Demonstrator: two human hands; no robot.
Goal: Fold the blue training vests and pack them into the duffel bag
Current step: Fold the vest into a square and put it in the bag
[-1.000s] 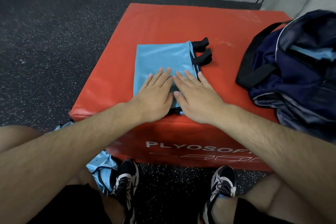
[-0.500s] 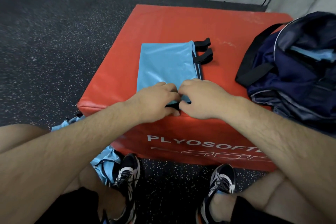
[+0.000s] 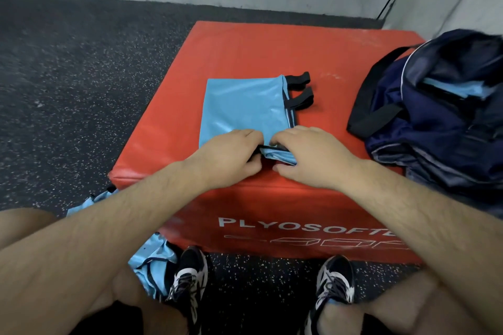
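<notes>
As you looked down at the red plyo box (image 3: 245, 49), the speckled floor (image 3: 81, 76) stretched away to its left. A heap of loose vests (image 3: 152, 261), pale blue with dark trim, lay crumpled there against the box's near left corner, just beside your left shoe (image 3: 187, 277).

Your left hand (image 3: 231, 155) sat on the box top near its front edge. Its fingers curled over the near edge of the folded vest (image 3: 242, 106) and the thumb tucked under, clamped on the fabric and its dark trim. The folded vest lay as a flat rectangle in the middle of the box top, with only that near edge lifted and bunched between your hands. Your right hand (image 3: 313, 155) sat just beside the left, knuckles almost meeting it, and pinched the same bunched edge between curled fingers and thumb.

Two black straps (image 3: 300, 90) stuck out from the vest's far right corner and lay on the red surface. Your right shoe (image 3: 336, 283) stood on the floor in front of the box.

Further right, the navy duffel bag (image 3: 441, 122) slumped on the right side of the box top, apart from the folded vest. Its mouth was open, with a packed vest (image 3: 457, 90) showing pale blue inside. Its black shoulder strap (image 3: 375, 119) trailed over the red surface toward the folded vest.
</notes>
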